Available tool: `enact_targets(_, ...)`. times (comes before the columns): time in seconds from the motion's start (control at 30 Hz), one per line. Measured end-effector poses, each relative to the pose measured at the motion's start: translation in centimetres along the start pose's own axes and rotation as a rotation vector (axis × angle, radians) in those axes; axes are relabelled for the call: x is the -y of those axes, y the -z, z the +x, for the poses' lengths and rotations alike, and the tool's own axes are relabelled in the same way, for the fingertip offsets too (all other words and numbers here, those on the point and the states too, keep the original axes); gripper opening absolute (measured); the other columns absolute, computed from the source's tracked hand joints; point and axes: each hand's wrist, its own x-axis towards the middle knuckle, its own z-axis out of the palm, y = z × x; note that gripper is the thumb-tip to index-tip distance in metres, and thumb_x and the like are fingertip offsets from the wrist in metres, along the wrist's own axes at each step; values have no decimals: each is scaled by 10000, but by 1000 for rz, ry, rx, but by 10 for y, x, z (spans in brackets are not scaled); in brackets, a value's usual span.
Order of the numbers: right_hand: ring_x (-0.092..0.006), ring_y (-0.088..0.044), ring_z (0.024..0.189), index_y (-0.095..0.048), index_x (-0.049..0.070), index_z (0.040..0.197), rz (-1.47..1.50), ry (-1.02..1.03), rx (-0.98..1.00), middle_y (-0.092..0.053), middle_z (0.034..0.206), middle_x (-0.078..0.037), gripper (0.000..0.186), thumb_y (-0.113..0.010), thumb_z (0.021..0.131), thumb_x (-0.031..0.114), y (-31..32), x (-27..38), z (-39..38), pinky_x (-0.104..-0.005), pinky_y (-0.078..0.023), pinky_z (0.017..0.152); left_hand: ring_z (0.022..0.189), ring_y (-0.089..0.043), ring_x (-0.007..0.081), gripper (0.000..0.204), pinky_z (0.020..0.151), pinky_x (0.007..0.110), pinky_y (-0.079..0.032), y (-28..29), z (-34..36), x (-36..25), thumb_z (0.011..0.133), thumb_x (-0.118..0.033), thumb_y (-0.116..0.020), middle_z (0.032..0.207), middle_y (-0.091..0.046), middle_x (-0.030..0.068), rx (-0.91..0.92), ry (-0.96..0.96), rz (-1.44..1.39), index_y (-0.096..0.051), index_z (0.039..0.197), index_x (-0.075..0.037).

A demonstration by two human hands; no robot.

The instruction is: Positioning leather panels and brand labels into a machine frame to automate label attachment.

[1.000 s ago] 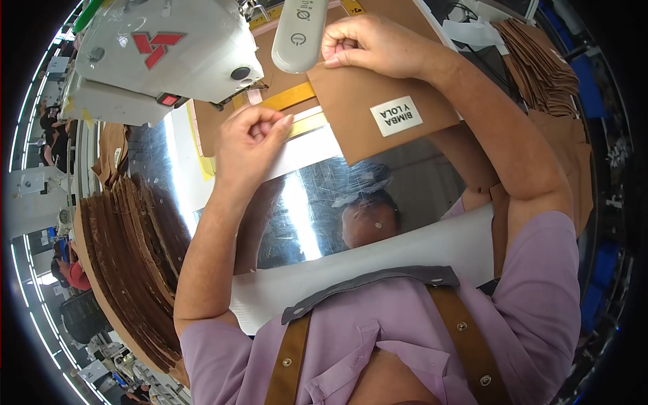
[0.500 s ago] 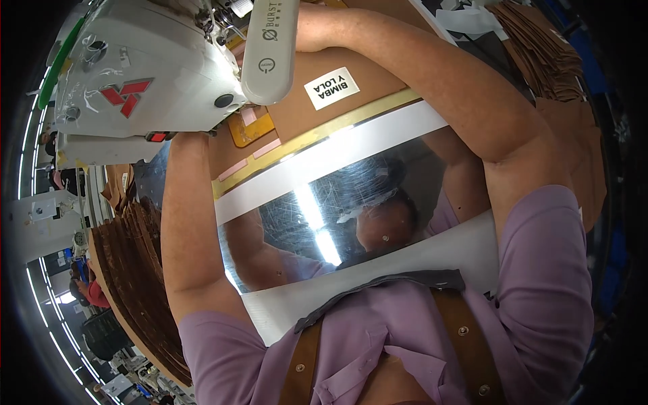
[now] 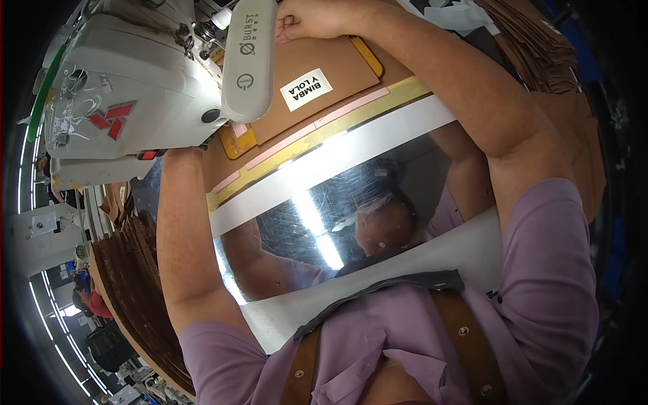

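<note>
My right hand (image 3: 314, 19) reaches to the far edge of a brown panel (image 3: 270, 115), its fingers curled by the long pale arm of a white sewing machine (image 3: 128, 88). What the fingertips grip, if anything, is hidden. On the panel lies a white printed label (image 3: 306, 90). Yellow plates (image 3: 239, 143) show at its near left corner and far right corner. My left forearm (image 3: 185, 223) runs up behind the machine head, which hides my left hand. Pink strips (image 3: 351, 109) and a yellow band (image 3: 398, 94) run along the panel's near side.
A shiny, scratched metal plate (image 3: 337, 216) lies before me, bordered by a white strip (image 3: 270, 192). Stacked brown pieces stand at the left (image 3: 131, 283) and far right (image 3: 540, 47). Another person in red (image 3: 100, 304) is at the distant left.
The view has shifted slightly. Relative to the machine, the brown panel sits farther from me, uncovering more pink strip. My right hand's fingers now show beside the machine's pale arm.
</note>
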Motion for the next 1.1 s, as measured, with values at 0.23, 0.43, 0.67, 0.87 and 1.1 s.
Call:
enact_targets(0.23,-254,-729,863,-791,115,945,-66,-222,-154,-769,913,-117,201,-785,867,301,44,-10,-61,-362,-562,780,981,-669,192,251,892,350,-531,-1,-6,0,926,-135,-746,1003,-714,82,-25,-22,46,-700,1135,-4)
enact_targets(0.43,-263,-729,789,-787,91,915,-38,-271,-159,-766,880,-126,224,-809,846,302,39,-3,-50,-389,-554,720,982,-669,194,254,895,351,-530,-1,-13,-2,927,-138,-746,1003,-714,83,-29,-65,90,-700,1138,-6)
enact_targets(0.67,-290,-733,803,-781,71,881,-94,-247,-107,-760,865,-147,239,-801,853,307,36,-2,-44,-411,-556,728,983,-669,196,257,898,352,-529,7,-16,6,927,-140,-746,1003,-714,83,-49,-109,131,-700,1143,-8)
enact_targets(0.87,-344,-727,818,-771,65,835,-241,-265,-208,-745,850,-168,195,-751,852,258,32,1,-34,-454,-560,739,984,-670,198,260,901,353,-528,5,-15,6,927,-142,-746,1002,-714,83,-47,-150,164,-701,1146,-9)
enact_targets(1.1,-354,-724,814,-749,66,751,-377,-242,-228,-736,822,-169,146,-697,805,192,34,8,-27,-472,-561,747,985,-670,200,264,904,354,-527,1,-11,12,927,-144,-746,1002,-714,84,-54,-180,209,-701,1150,-11)
